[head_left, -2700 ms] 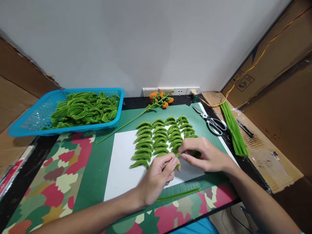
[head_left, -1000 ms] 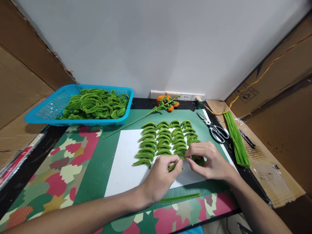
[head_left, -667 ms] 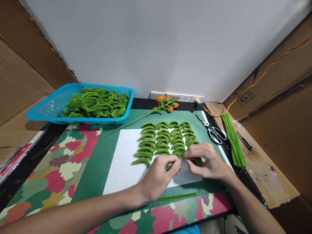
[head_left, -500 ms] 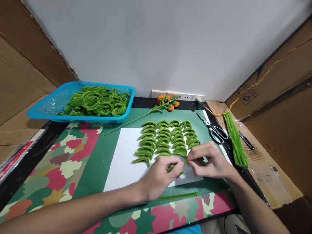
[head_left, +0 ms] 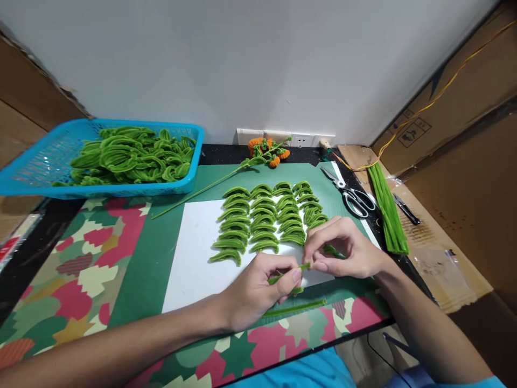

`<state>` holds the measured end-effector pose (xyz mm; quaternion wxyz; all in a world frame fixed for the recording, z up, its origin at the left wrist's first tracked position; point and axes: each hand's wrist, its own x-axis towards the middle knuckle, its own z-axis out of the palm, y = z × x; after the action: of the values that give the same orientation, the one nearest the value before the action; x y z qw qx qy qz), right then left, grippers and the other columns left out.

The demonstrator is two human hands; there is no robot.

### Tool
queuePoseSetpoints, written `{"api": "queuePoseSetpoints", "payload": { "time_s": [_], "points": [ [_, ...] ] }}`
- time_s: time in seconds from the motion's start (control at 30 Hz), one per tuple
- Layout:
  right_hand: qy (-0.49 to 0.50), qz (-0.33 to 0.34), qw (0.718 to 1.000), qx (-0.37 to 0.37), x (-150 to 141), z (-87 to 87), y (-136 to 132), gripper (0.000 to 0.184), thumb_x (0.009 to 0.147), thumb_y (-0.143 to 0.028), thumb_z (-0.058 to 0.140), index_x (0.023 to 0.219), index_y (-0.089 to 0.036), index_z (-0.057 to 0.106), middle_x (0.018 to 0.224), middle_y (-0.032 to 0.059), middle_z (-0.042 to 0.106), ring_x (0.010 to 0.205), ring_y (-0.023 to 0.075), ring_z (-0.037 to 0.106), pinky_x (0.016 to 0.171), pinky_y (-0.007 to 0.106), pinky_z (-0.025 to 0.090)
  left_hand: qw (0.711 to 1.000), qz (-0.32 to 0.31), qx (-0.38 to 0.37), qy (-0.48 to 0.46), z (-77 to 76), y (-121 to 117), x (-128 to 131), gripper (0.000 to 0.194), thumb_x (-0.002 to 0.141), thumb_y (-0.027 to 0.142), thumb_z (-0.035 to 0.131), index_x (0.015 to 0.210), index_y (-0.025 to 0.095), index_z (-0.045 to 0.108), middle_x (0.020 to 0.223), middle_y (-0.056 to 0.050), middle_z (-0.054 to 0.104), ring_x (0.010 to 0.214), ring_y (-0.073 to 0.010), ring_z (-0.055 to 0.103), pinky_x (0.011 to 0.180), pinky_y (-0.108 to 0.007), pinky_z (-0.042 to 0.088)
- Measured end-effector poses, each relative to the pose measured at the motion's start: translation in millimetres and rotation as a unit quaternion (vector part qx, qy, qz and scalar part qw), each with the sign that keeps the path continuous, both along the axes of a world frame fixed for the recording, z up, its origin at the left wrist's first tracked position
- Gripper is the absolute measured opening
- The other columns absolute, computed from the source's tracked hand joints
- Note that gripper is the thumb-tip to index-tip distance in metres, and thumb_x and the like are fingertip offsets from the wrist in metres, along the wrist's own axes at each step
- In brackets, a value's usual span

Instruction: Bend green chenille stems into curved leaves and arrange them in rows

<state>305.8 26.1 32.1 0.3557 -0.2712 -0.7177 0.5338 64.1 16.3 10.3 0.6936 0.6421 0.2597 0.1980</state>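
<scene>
My left hand [head_left: 264,288] is closed, pinching a short green pipe cleaner [head_left: 305,266] between thumb and forefinger. My right hand [head_left: 343,250] has its thumb and fingertips at the free end of that piece, also closed. More green fuzzy stem shows under the left fingers, partly hidden. Beyond the hands, bent green pipe cleaner leaves [head_left: 264,220] lie in columns on a white sheet [head_left: 186,269]; the right hand covers some at the near right. A straight green pipe cleaner [head_left: 299,308] lies on the mat just in front of the left hand.
A blue basket [head_left: 169,187] heaped with bent green pieces stands at back left. An orange flower stem [head_left: 226,177] lies behind the sheet. To the right are scissors [head_left: 351,196], a bundle of green pipe cleaners [head_left: 388,210] and a black-handled cutter [head_left: 407,209]. A wall rises behind.
The camera view has shifted, so the table things appear further left and higher. The right fingertips have drawn slightly back from the left hand along the held piece.
</scene>
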Motion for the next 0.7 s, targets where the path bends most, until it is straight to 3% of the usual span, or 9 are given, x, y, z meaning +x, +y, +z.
{"api": "queuePoseSetpoints", "payload": {
  "time_s": [0.33,0.7],
  "points": [
    [-0.062,-0.032,0.997,0.044,0.4,3.8,-0.1,0.007,0.096,-0.018,0.077,0.095,-0.014,0.082,0.081,0.0039,0.078,0.069,0.011,0.066,0.062,0.021,0.049,0.999,0.028,-0.029,0.008,3.6,-1.5,1.9,0.044,0.109,0.05,0.053,0.081,0.017,0.059,0.068,0.003,0.05,0.057,-0.0085,0.045,0.048,-0.019,0.033],
    [-0.102,-0.056,0.982,0.146,-2.3,-0.3,1.8,0.011,0.096,-0.016,0.073,0.086,-0.014,0.079,0.075,0.0029,0.076,0.062,0.01,0.062,0.058,0.021,0.047,0.998,0.022,-0.053,0.022,-2.0,0.6,0.2,0.042,0.106,0.047,0.06,0.076,0.017,0.057,0.061,0.005,0.049,0.054,-0.0087,0.041,0.049,-0.02,0.031]
  ]
}}
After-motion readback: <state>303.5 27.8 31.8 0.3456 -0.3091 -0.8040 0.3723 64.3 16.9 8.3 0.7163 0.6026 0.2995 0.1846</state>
